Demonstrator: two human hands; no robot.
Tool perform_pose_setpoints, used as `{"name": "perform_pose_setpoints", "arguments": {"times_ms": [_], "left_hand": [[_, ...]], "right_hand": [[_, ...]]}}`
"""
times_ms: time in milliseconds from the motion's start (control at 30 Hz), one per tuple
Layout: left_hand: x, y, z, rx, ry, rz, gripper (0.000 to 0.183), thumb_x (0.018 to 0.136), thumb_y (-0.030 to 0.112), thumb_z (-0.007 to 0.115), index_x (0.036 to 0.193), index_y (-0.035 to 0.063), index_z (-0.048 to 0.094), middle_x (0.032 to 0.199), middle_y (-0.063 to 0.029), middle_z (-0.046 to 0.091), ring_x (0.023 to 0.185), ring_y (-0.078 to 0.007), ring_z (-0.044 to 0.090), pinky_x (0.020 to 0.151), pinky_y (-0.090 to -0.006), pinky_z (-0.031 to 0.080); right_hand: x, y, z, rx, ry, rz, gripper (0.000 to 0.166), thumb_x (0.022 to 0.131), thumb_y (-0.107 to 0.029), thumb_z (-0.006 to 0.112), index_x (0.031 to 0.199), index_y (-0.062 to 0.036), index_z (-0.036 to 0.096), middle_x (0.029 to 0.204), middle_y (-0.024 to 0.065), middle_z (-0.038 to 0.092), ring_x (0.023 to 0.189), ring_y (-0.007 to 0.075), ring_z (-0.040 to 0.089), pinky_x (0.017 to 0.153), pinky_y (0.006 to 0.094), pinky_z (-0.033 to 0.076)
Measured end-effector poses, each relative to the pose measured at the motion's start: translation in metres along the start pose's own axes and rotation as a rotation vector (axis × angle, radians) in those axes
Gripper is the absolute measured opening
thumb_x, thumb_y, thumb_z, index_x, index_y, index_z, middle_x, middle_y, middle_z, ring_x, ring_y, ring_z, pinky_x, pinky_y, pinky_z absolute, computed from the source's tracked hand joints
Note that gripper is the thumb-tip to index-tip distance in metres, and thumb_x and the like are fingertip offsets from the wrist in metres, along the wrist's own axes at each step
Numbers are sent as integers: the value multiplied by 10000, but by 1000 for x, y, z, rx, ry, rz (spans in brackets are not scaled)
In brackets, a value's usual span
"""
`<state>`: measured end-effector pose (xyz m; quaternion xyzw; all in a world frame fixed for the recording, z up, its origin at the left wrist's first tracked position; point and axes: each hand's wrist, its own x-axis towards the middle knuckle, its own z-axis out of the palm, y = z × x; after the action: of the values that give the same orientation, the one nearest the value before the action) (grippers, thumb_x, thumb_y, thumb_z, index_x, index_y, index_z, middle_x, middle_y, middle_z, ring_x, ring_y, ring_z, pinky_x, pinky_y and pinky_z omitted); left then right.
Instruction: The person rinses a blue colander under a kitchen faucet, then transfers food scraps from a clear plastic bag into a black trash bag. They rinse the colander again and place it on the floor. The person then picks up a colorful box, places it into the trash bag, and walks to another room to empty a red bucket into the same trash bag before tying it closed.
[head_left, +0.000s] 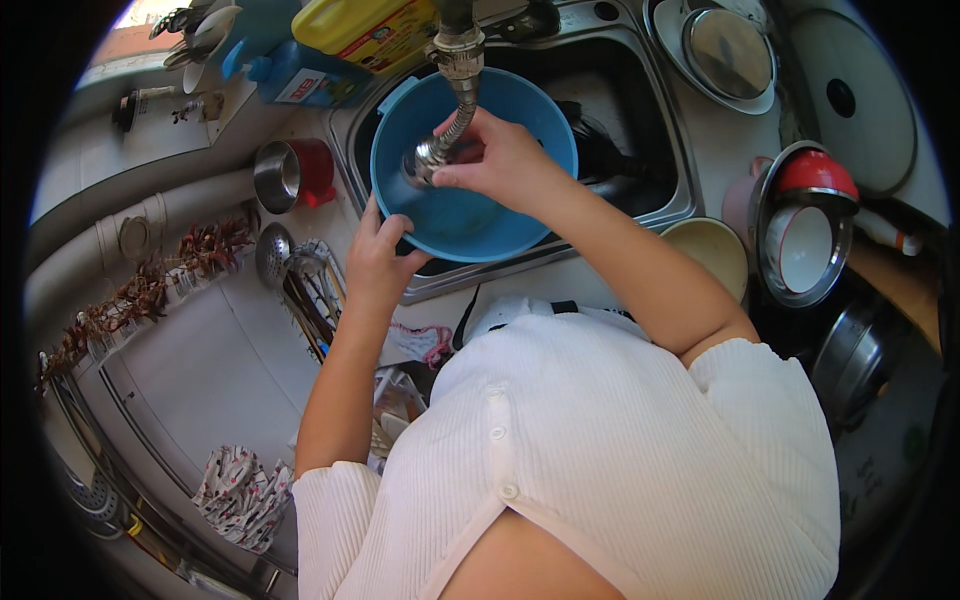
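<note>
A round blue plastic basin (541, 124) rests over the sink (684, 169). My left hand (384, 244) grips its near left rim, with the thumb and fingers around the edge. Inside the basin's opening, my right hand (502, 161) holds the metal faucet head (430, 156) between thumb and fingers. A flexible metal neck (465, 116) links that head to the faucet (459, 56) above. Water seems to run from the head towards the basin wall. Some of my right fingers are hidden behind the neck. In the sink, right of the basin, lies a dark bristly object (592, 142), partly covered.
A blue pump bottle (311, 79) and a yellow jug (367, 30) stand behind the sink's left side. A red-handled metal pot (279, 176) is at the left. Stacked bowls (802, 247), a cream bowl (709, 247) and a pot lid (862, 105) sit at the right.
</note>
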<state>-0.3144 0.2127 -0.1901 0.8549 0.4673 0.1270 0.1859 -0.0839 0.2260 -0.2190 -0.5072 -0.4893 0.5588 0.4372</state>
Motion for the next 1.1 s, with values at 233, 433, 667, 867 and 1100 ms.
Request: {"name": "perform_pose_setpoints", "arguments": {"times_ms": [233, 433, 667, 867, 1100], "left_hand": [[3, 9, -6, -9, 3, -23, 397, 604, 129, 878, 819, 62, 551, 1233, -168, 602, 977, -367, 643, 760, -389, 539], [11, 17, -29, 42, -43, -23, 441, 569, 143, 901, 851, 70, 570, 1263, -167, 596, 991, -352, 651, 772, -396, 547], [16, 76, -95, 174, -67, -121, 557, 471, 138, 932, 915, 81, 601, 1203, -118, 653, 974, -291, 674, 789, -363, 563], [34, 110, -131, 453, -117, 32, 624, 449, 292, 923, 970, 97, 638, 1058, -79, 699, 866, -259, 696, 708, -347, 569], [14, 107, -120, 602, -213, 18, 642, 497, 377, 899, 1018, 103, 644, 1068, -129, 646, 793, -269, 677, 628, -346, 557]], "right_hand": [[-1, -12, -42, -731, 264, -307, 355, 760, -120, 784, 1044, -118, 571, 945, 116, 627, 894, 323, 670, 727, 406, 549], [-16, 12, -38, -783, 470, -423, 563, 732, -209, 824, 1193, -71, 531, 1227, 173, 595, 1100, 371, 595, 950, 419, 497], [-62, 45, -24, 496, 253, 471, 421, 982, -136, 489, 1387, -32, 439, 1196, 139, 615, 1063, 222, 632, 916, 366, 527], [-58, 58, 3, 745, 50, 639, 385, 938, -143, 509, 1304, -25, 505, 1076, 102, 653, 901, 165, 669, 763, 318, 573], [-35, 118, 51, 876, -106, 635, 395, 893, -96, 562, 1279, -33, 507, 1019, 80, 658, 847, 143, 664, 709, 292, 568]]}}
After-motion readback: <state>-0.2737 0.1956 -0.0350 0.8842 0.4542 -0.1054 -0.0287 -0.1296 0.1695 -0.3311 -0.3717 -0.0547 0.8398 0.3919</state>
